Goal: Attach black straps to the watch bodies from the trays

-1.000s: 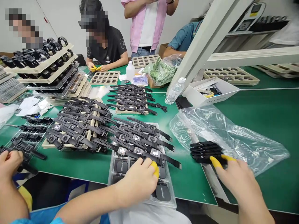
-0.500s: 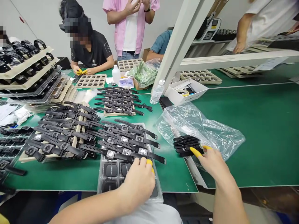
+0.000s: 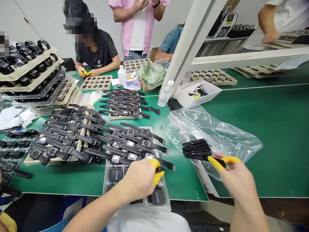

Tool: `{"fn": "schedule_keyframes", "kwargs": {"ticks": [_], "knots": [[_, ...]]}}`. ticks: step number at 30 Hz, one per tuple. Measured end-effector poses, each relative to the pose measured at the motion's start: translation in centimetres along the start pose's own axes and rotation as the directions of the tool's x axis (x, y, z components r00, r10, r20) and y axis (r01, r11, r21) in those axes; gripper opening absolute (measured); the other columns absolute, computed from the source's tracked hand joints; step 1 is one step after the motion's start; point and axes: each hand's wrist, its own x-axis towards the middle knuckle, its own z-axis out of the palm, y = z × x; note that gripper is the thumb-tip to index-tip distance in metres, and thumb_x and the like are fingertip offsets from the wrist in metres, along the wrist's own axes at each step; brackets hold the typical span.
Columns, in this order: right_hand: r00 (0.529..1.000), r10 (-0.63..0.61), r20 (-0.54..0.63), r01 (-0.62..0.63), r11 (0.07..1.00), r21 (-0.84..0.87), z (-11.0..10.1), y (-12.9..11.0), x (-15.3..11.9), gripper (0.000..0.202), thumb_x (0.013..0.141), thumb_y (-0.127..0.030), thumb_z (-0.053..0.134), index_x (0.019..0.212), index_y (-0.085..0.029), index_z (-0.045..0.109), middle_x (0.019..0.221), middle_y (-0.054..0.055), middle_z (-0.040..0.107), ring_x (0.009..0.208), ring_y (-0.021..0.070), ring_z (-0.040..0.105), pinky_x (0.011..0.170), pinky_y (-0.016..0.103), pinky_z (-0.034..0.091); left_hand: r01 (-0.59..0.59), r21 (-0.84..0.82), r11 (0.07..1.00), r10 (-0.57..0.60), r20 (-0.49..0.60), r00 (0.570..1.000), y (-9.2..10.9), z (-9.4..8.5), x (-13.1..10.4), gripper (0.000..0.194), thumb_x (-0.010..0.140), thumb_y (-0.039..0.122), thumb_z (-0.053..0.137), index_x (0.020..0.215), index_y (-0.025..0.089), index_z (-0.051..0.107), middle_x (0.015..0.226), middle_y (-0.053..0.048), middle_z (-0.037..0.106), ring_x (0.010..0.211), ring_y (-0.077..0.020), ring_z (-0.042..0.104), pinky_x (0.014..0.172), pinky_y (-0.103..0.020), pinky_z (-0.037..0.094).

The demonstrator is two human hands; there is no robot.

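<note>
Over the clear compartment tray [image 3: 105, 180] my left hand [image 3: 145, 177] pinches a small dark piece, too hidden to name, between yellow-capped fingertips. Black square watch units [image 3: 158, 196] sit in the tray's front compartments, and strapped watches [image 3: 131, 143] lie in rows across its back part. To the right, my right hand [image 3: 233, 172] grips a black strap [image 3: 218, 160] between yellow-capped thumb and finger. That strap is beside a stack of black straps [image 3: 196, 146] lying on a clear plastic bag [image 3: 229, 138].
Strapped watches on trays [image 3: 70, 132] stand at the left, before tall stacked trays [image 3: 29, 77]. A clear bottle [image 3: 165, 94] and a white box [image 3: 198, 96] are behind the bag. Across the green table [image 3: 277, 145] a person in black [image 3: 98, 51] works; other people are near.
My left hand has lifted from the watch rows, with a dark piece now showing in its pinch. My right hand has drawn right and closed on a strap from the stack. The view has shifted slightly.
</note>
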Motion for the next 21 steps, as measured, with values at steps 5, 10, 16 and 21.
{"fn": "schedule_keyframes", "kwargs": {"ticks": [5,10,16,21], "knots": [[0.996,0.021,0.082,-0.072,0.720,0.690,1.8,-6.9,-6.8,0.042,0.081,-0.052,0.085,0.076,-0.023,0.055,0.064,-0.004,0.051,0.060,0.0151,0.054,0.064,0.031,0.054,0.129,-0.258,0.958,-0.147,-0.053,0.988,-1.2,1.5,-0.1,0.031,0.090,0.008,0.053,0.120,0.017,0.053,0.108,-0.012,0.073,0.090,-0.0287,0.075,0.079,-0.042,0.063],[0.664,-0.150,0.733,-0.626,0.423,0.654,6.0,-9.8,-13.1,0.046,0.095,-0.066,0.065,0.090,-0.021,0.064,0.069,-0.006,0.042,0.046,0.0047,0.022,0.040,0.018,0.020,-0.052,-0.437,0.898,-0.058,-0.235,0.970,-2.2,1.6,-0.4,0.062,0.078,-0.004,0.044,0.136,0.017,0.044,0.125,-0.015,0.067,0.113,-0.0264,0.070,0.100,-0.043,0.060],[0.491,-0.271,0.828,-0.698,0.445,0.560,8.2,-11.1,-14.7,0.061,0.090,-0.074,0.066,0.073,-0.017,0.055,0.064,-0.005,0.042,0.048,0.0040,0.023,0.043,0.019,0.016,-0.225,-0.433,0.873,0.091,-0.308,0.947,-2.5,0.3,-0.3,0.068,0.075,-0.005,0.044,0.139,0.018,0.049,0.129,-0.013,0.067,0.120,-0.0261,0.065,0.105,-0.043,0.058],[0.533,-0.258,0.806,-0.581,0.581,0.570,8.2,-11.5,-14.6,0.047,0.092,-0.063,0.074,0.092,-0.019,0.060,0.063,-0.005,0.053,0.047,0.0055,0.036,0.044,0.018,0.028,-0.272,-0.382,0.883,0.147,-0.326,0.934,-2.8,0.2,-0.3,0.070,0.075,-0.004,0.044,0.142,0.018,0.050,0.132,-0.013,0.068,0.123,-0.0261,0.064,0.107,-0.044,0.057]]}}
